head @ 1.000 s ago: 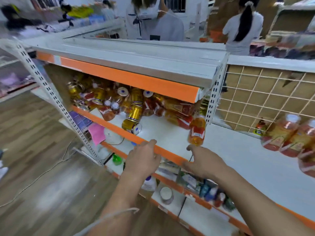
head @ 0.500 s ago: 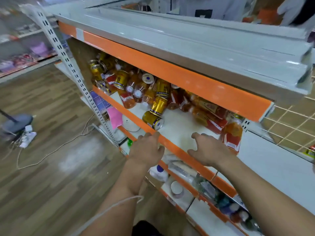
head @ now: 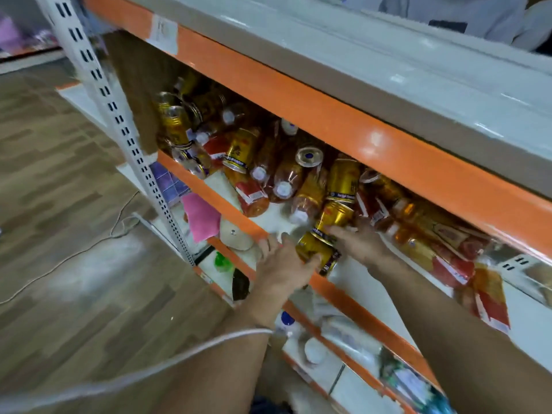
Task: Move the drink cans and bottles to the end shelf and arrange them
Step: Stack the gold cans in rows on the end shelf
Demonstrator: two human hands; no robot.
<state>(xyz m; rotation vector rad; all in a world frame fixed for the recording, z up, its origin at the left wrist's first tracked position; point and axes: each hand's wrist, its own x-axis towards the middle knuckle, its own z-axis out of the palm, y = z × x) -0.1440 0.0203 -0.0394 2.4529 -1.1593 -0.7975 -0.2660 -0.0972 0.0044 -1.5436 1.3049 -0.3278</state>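
**At the shelf's front edge, two grips on a gold can**

Nearest the camera, a thin white cord (head: 209, 343) crosses the left forearm. Under both arms lie the lower shelves (head: 352, 380), holding blurred white and coloured packs that are too smeared to name. To the left are the wooden floor (head: 59, 174) and a slotted white upright (head: 119, 124), with a pink cloth (head: 201, 218) just behind it.

The orange lip (head: 358, 306) of the middle shelf runs below the wrists. Just above that lip, the left grip (head: 283, 267) is curled on the front gold can (head: 316, 249), which lies on its side at the shelf edge. The thumb is on the can's near side and the fingers wrap round its left end. The right grip (head: 361, 245) is spread nearly flat. Its straight fingers rest where that can meets a second gold can (head: 336, 215) lying directly behind it.

A white-capped bottle (head: 298, 215) lies just left of the second can. Red-labelled bottles (head: 433, 243) on their sides crowd the right wrist.

Farther in, the jumbled heap of cans and bottles (head: 268, 171) fills the shelf to its left end. The orange-edged upper shelf (head: 388, 70) overhangs the heap and hides its back. Beyond it stands a person in grey (head: 463, 10).
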